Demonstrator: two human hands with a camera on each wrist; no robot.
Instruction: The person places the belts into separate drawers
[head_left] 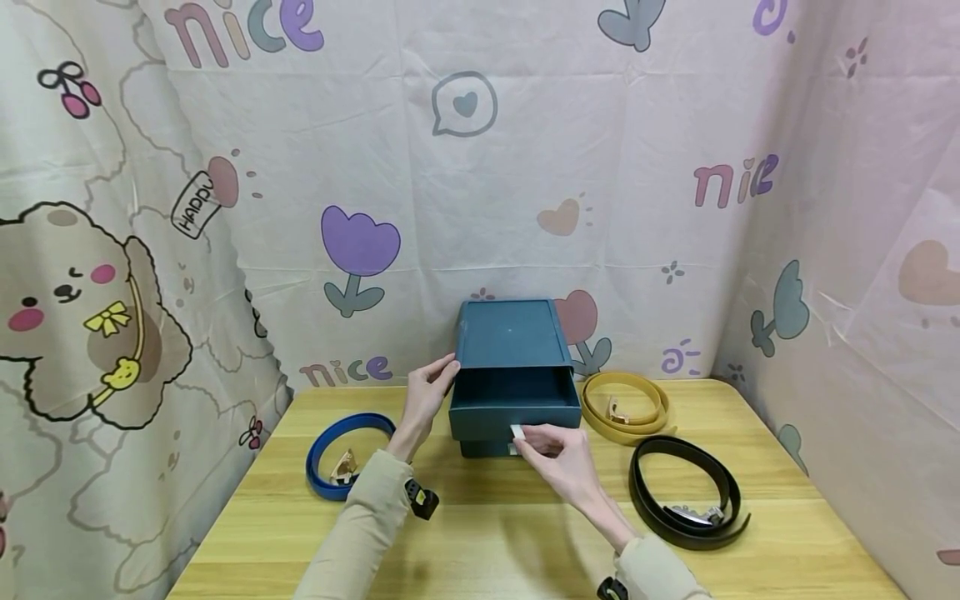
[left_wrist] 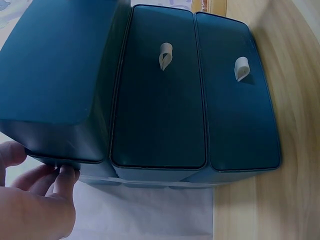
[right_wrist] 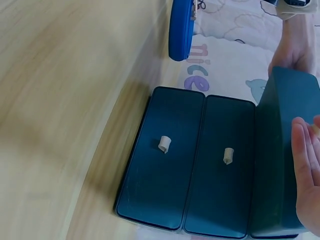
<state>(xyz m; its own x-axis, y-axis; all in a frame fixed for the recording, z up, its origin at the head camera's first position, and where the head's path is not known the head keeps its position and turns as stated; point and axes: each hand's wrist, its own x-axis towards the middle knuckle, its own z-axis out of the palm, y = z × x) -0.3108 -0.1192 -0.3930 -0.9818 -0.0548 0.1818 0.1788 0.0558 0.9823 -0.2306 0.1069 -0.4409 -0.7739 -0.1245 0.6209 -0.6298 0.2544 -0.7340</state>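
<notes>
A dark teal cabinet with stacked drawers stands at the back of the table. Its top drawer is pulled out, and the dark interior shows. My right hand pinches the white pull tab on that drawer's front. At the cabinet's upper left edge, my left hand rests its fingertips against the side. The left wrist view shows these fingers beside the pulled-out drawer. Below it, the middle drawer and bottom drawer are closed, each with a white loop tab.
On the wooden table, a coiled blue belt lies left of the cabinet. To the right are a coiled yellow belt and, nearer, a coiled black belt. A printed curtain hangs behind the table and at both sides.
</notes>
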